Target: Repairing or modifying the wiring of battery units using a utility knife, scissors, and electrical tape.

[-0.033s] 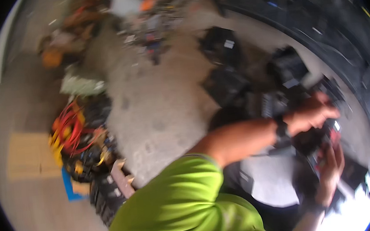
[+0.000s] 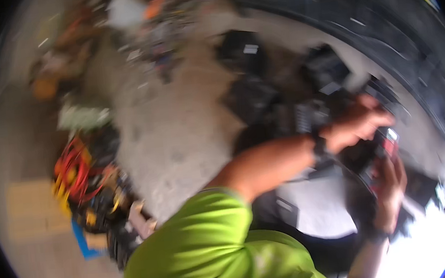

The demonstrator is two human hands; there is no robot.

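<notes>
My right hand [image 2: 390,182] is closed around a slim red and dark object [image 2: 390,147] with a pale, shiny end; motion blur hides its exact kind. My left hand [image 2: 359,120] is just beyond that end, with its fingers curled together. Whatever may be between its fingertips is too blurred to make out. A dark band circles the left wrist, and another the right. Beneath and around both hands are black parts, among them a black boxy piece [image 2: 379,90] just past the left hand.
Black box-shaped pieces [image 2: 328,67] stand on the concrete floor, with another [image 2: 241,51] farther left. A long black structure [image 2: 384,43] curves along the right. At left lie red cables [image 2: 75,169] on a dark heap and a cardboard sheet [image 2: 33,208]. Mixed clutter [image 2: 153,33] covers the far floor.
The whole view has shifted, so the surroundings and both hands sit farther left in the picture. The pale end of the red object shows more plainly beside my left fingers.
</notes>
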